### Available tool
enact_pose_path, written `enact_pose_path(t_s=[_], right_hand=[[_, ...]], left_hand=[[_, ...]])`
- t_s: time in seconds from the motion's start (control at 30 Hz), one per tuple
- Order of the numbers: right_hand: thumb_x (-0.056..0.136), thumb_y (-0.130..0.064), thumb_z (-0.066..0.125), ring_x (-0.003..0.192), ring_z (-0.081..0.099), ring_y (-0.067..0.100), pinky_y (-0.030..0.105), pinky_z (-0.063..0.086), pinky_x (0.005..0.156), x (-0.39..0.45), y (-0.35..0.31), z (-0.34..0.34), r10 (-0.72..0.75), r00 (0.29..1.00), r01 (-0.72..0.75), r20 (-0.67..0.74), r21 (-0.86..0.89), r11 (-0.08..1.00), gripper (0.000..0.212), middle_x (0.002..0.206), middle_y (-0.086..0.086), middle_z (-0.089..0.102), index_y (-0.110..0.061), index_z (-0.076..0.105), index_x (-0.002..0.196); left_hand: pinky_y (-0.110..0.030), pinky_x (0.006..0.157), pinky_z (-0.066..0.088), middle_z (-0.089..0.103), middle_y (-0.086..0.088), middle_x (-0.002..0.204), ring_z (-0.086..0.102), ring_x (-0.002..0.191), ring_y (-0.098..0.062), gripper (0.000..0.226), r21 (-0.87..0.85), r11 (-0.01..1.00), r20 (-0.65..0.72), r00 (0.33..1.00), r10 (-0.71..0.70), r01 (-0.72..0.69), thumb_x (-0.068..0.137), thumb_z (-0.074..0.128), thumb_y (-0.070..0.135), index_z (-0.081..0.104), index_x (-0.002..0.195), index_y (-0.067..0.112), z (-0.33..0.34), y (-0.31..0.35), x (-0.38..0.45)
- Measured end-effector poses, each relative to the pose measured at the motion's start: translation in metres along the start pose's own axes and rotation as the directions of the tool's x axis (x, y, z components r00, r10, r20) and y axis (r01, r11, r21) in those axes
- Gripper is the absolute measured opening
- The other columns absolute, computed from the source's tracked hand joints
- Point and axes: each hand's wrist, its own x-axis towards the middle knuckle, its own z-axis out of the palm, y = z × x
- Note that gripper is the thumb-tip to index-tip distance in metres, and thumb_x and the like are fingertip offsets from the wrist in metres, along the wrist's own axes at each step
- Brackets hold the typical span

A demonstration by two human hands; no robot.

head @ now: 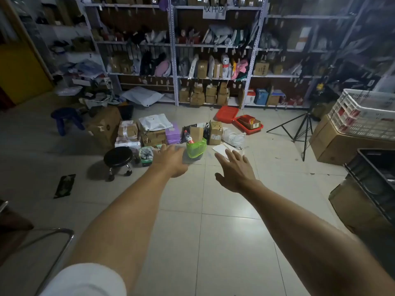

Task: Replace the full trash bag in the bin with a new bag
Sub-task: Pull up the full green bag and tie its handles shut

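**Approach to bin; old bag not yet touched**

Both arms extended forward over the tiled floor. Left hand [171,160] is flat, fingers straight and together, holding nothing. Right hand [234,167] has fingers spread, thumb out, also empty. Neither touches anything.

The bin [195,149] stands on the floor ahead, between the two hands as seen from the head camera, lined with a green trash bag [197,146] whose rim is folded over the edge. It is full: a bottle with a red label [188,136] and a cardboard piece [196,133] stick up out of it. Parcels [149,130] are stacked just beside it to the left; a black rolling stool [118,157] stands nearer, left of the left hand. A white crate [363,112] sits on boxes at far right.

Step in hand, as judged: reaching for the bin, before removal of the full bag.

Next move calls for closing in, then freeing the green rim from the bin edge with both hands and gathering it around the protruding items. No new bag is identifiable from here.
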Motion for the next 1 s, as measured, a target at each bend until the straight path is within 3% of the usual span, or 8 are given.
enact_pose_path(t_s=[0.37,0.73,1.0], right_hand=[[0.092,-0.050,0.051,0.148,0.016,0.036,0.050,0.023,0.117,0.055,0.032,0.047,0.056,0.993,-0.059,0.104,0.026,0.998,0.072,0.160,0.014,0.018,-0.029,0.017,0.152],[0.091,-0.049,0.049,0.147,0.016,0.034,0.048,0.022,0.116,0.202,0.099,0.085,0.021,0.978,-0.039,0.206,0.083,0.996,0.071,0.160,0.013,0.018,-0.029,0.016,0.152],[0.091,-0.048,0.050,0.146,0.017,0.035,0.049,0.024,0.116,0.296,0.133,0.098,-0.022,0.962,-0.002,0.273,0.087,0.996,0.072,0.159,0.013,0.020,-0.028,0.017,0.152]], left_hand=[[-0.056,0.115,0.023,0.029,-0.010,0.156,0.013,0.148,-0.034,0.066,0.031,0.999,0.110,0.994,0.012,-0.016,0.086,0.053,0.044,0.034,0.146,0.025,0.030,0.000,0.078],[-0.051,0.111,0.028,0.034,-0.005,0.153,0.028,0.141,-0.031,0.065,0.051,0.994,0.180,0.978,-0.101,0.093,0.084,0.055,0.043,0.038,0.144,0.026,0.041,0.000,0.216],[-0.058,0.114,0.025,0.031,-0.009,0.156,0.019,0.146,-0.033,0.066,0.029,0.993,0.270,0.955,-0.120,0.117,0.085,0.055,0.041,0.036,0.146,0.023,0.059,0.000,0.307]])
